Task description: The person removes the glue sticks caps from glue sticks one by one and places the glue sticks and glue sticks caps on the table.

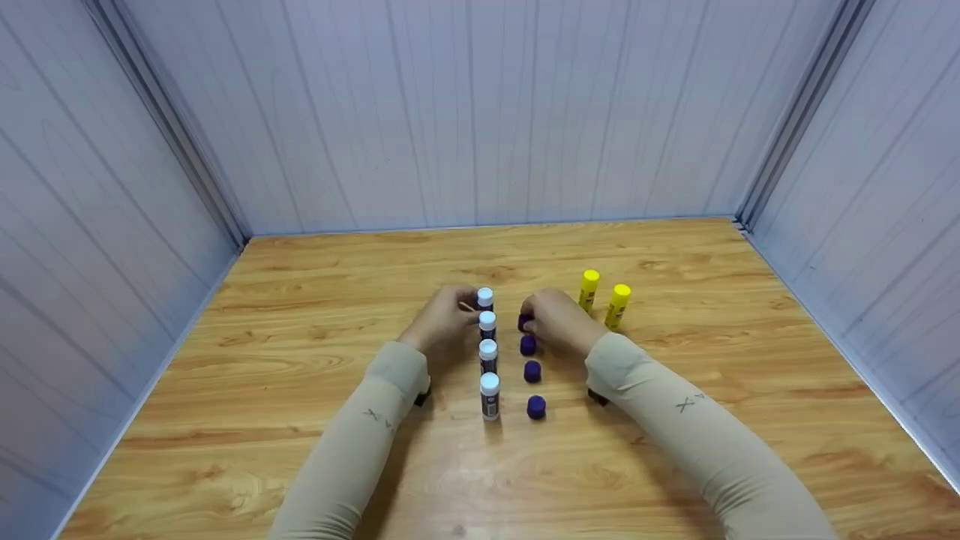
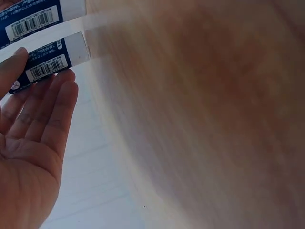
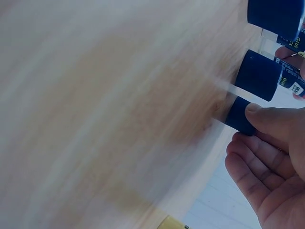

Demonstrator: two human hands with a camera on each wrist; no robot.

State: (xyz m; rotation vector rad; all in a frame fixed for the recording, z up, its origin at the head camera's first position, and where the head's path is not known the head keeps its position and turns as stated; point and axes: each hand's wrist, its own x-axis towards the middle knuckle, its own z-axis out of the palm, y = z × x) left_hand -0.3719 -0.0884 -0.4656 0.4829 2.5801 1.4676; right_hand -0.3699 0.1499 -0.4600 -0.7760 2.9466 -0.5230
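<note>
Several glue sticks with dark blue labels and white tops stand upright in a row running away from me. My left hand [image 1: 444, 318] is at the farthest glue stick [image 1: 485, 298], pinching it between thumb and fingers; its barcode label shows in the left wrist view. To the right of the sticks runs a matching row of dark blue caps [image 1: 532, 371]. At the far end of that row my right hand [image 1: 561, 318] pinches the last cap [image 3: 240, 115] between thumb and fingertips, low over the tabletop.
Two yellow glue sticks [image 1: 589, 289] stand upright just beyond and right of my right hand. The wood-grain table [image 1: 337, 300] is bounded by a white panel wall [image 1: 495, 135] at the back and more panels on both sides.
</note>
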